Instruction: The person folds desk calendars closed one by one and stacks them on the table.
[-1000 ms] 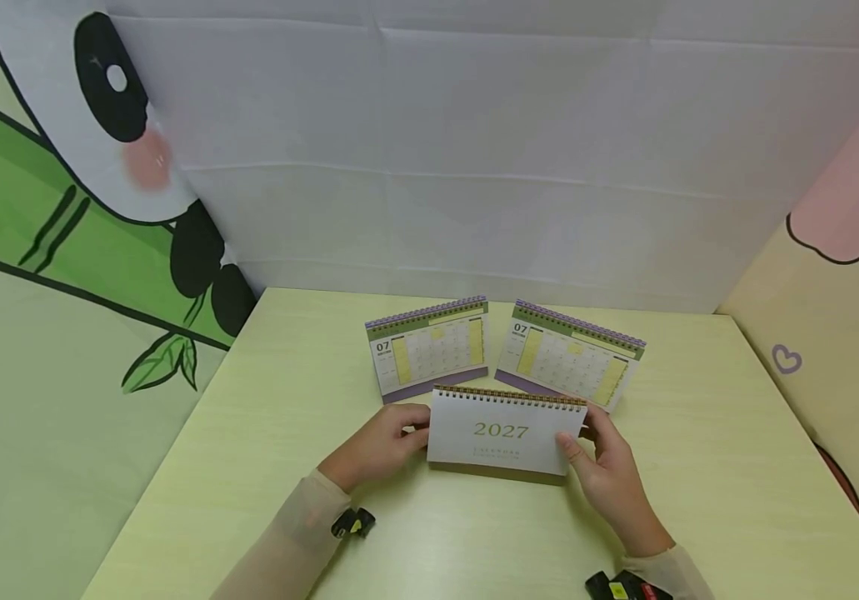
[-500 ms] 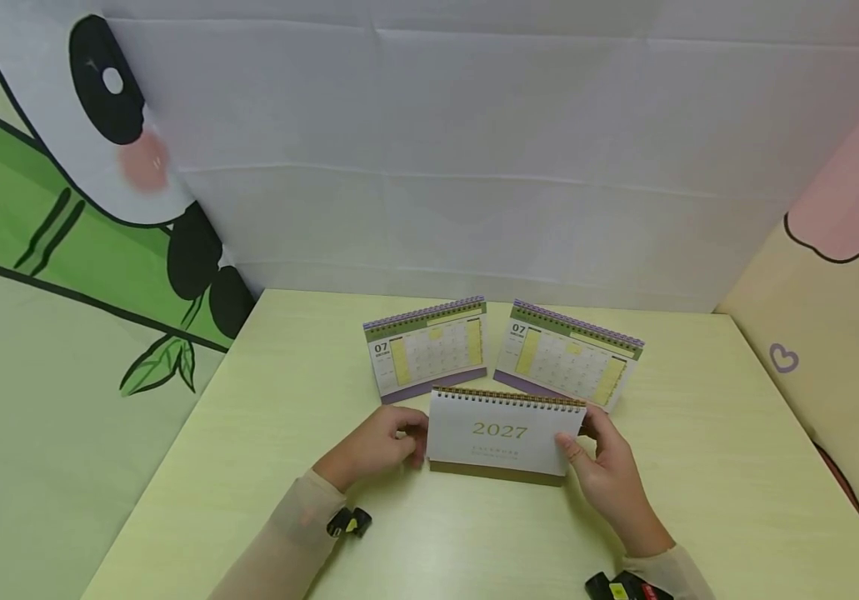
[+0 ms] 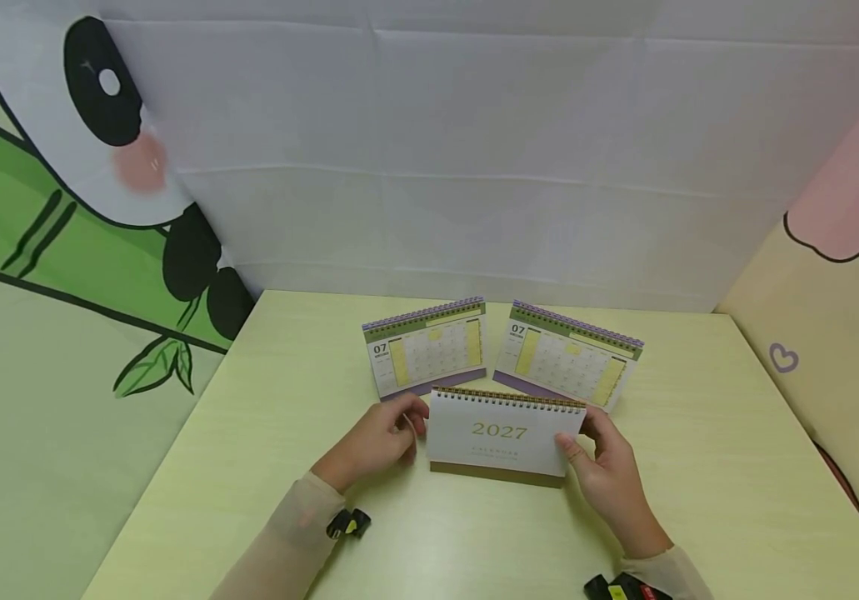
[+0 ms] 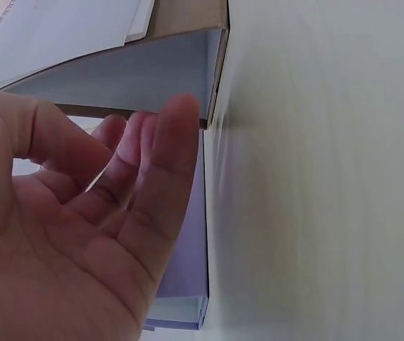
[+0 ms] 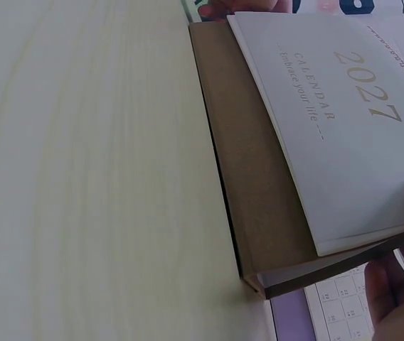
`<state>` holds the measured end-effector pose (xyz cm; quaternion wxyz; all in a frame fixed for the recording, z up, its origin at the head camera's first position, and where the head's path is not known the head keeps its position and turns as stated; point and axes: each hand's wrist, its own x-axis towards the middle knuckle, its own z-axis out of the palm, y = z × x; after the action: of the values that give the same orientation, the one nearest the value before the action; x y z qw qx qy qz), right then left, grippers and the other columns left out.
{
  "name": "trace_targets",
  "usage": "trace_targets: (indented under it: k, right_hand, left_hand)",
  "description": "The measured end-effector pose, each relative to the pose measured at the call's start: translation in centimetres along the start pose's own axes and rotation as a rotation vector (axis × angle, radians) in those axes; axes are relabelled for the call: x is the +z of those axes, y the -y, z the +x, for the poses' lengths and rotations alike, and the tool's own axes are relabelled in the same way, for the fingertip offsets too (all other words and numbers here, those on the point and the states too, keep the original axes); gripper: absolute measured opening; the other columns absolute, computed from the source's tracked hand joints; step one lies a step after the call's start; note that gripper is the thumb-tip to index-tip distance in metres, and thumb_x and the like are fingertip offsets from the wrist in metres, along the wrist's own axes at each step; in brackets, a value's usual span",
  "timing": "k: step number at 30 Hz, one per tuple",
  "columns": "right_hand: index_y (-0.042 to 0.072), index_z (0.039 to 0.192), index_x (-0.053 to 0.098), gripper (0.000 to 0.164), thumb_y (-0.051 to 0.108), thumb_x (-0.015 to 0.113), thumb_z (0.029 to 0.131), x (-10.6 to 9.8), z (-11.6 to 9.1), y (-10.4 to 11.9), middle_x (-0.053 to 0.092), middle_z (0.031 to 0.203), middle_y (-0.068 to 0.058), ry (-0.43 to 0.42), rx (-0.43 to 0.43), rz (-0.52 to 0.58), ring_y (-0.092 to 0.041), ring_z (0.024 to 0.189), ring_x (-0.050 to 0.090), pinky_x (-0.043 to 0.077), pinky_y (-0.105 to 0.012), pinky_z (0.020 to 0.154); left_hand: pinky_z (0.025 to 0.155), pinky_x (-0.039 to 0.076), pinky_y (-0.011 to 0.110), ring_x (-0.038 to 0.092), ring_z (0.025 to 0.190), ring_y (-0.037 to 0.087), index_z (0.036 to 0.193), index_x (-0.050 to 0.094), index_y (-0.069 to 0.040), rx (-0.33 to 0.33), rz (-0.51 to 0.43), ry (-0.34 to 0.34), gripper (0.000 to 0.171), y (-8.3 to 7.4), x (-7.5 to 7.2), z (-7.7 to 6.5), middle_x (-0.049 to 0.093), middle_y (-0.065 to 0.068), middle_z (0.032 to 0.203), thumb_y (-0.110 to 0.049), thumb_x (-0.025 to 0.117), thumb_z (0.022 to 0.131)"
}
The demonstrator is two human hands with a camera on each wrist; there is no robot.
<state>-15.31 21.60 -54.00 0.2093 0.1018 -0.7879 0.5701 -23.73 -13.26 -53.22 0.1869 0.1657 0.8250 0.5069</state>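
A white desk calendar (image 3: 500,442) with a gold "2027", a gold coil along its top and a brown card base stands tent-like on the table. My right hand (image 3: 612,483) holds its right end, thumb on the white cover and fingers behind. At the other end, my left hand (image 3: 378,437) has its fingers loosely bent beside the edge, holding nothing. The left wrist view shows these fingers (image 4: 166,163) overlapping the hollow end of the brown base (image 4: 188,20). Behind stand two green-and-purple calendars, the left one (image 3: 432,350) and the right one (image 3: 567,354), both showing "07".
The pale yellow table (image 3: 287,350) meets a white cloth backdrop (image 3: 436,208) at its far edge. A cartoon-printed panel (image 3: 47,333) rises on the left and a cream panel (image 3: 834,400) on the right. Each wrist wears a small black device (image 3: 348,523).
My left thumb and fingers have drawn off the calendar's left edge, and that hand has turned slightly. The right hand and the calendars stay almost where they were.
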Motion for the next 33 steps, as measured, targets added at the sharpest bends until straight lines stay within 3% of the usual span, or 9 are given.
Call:
trace_targets:
  k: [5, 8, 12, 16, 23, 29, 33]
  right_hand:
    - [-0.011, 0.147, 0.067, 0.045, -0.018, 0.074, 0.103, 0.03, 0.03, -0.05, 0.073, 0.128, 0.027, -0.006, 0.0, 0.009, 0.009, 0.12, 0.07, 0.055, -0.008, 0.104]
    - [-0.012, 0.147, 0.067, 0.045, -0.019, 0.074, 0.103, 0.07, 0.04, -0.02, 0.073, 0.128, 0.027, -0.016, -0.004, 0.011, 0.009, 0.12, 0.07, 0.055, -0.007, 0.104]
    - [-0.012, 0.145, 0.067, 0.045, -0.021, 0.074, 0.102, 0.09, 0.01, 0.12, 0.073, 0.128, 0.028, -0.032, -0.023, 0.019, 0.008, 0.12, 0.07, 0.055, -0.008, 0.105]
    - [-0.015, 0.143, 0.067, 0.045, -0.024, 0.073, 0.1, 0.08, -0.04, 0.28, 0.074, 0.128, 0.027, -0.048, -0.061, 0.029, 0.007, 0.119, 0.07, 0.055, -0.008, 0.105]
    - [-0.015, 0.143, 0.067, 0.046, -0.026, 0.072, 0.099, 0.15, -0.1, 0.52, 0.073, 0.128, 0.026, -0.064, -0.077, 0.044, 0.004, 0.119, 0.069, 0.055, -0.008, 0.104]
    - [-0.017, 0.142, 0.066, 0.047, -0.028, 0.072, 0.098, 0.28, -0.15, 0.73, 0.074, 0.129, 0.025, -0.083, -0.088, 0.052, 0.003, 0.118, 0.069, 0.054, -0.008, 0.105]
    - [-0.018, 0.139, 0.066, 0.046, -0.03, 0.072, 0.096, 0.31, -0.14, 0.77, 0.074, 0.13, 0.025, -0.095, -0.106, 0.058, 0.002, 0.117, 0.07, 0.054, -0.009, 0.106]
  left_hand:
    - [0.088, 0.066, 0.033, 0.066, 0.117, 0.028, 0.145, 0.064, -0.001, 0.026, 0.01, -0.001, 0.043, 0.04, 0.05, 0.1, 0.066, 0.019, 0.137, 0.01, 0.057, 0.104]
    - [0.096, 0.064, 0.034, 0.064, 0.125, 0.03, 0.144, 0.061, -0.001, 0.04, 0.03, -0.015, 0.046, 0.19, 0.03, 0.17, 0.064, 0.019, 0.141, 0.01, 0.058, 0.101]
    - [0.114, 0.061, 0.047, 0.061, 0.137, 0.034, 0.157, 0.054, 0.0, 0.078, 0.017, -0.012, 0.058, 0.53, 0.1, 0.31, 0.058, 0.022, 0.155, 0.01, 0.058, 0.101]
    - [0.129, 0.056, 0.06, 0.055, 0.154, 0.041, 0.173, 0.043, -0.001, 0.114, -0.007, 0.043, 0.075, 0.63, 0.27, 0.37, 0.05, 0.023, 0.169, 0.011, 0.056, 0.1]
    - [0.135, 0.052, 0.063, 0.057, 0.159, 0.042, 0.178, 0.041, -0.006, 0.114, -0.009, 0.119, 0.081, 0.6, 0.37, 0.35, 0.052, 0.021, 0.174, 0.008, 0.058, 0.1]
    - [0.138, 0.049, 0.066, 0.055, 0.163, 0.045, 0.177, 0.043, -0.008, 0.135, -0.026, 0.129, 0.08, 0.56, 0.37, 0.37, 0.052, 0.02, 0.176, -0.002, 0.076, 0.105]
    - [0.138, 0.049, 0.065, 0.056, 0.164, 0.044, 0.177, 0.043, -0.01, 0.122, -0.037, 0.135, 0.079, 0.48, 0.46, 0.37, 0.053, 0.018, 0.176, -0.004, 0.079, 0.107]
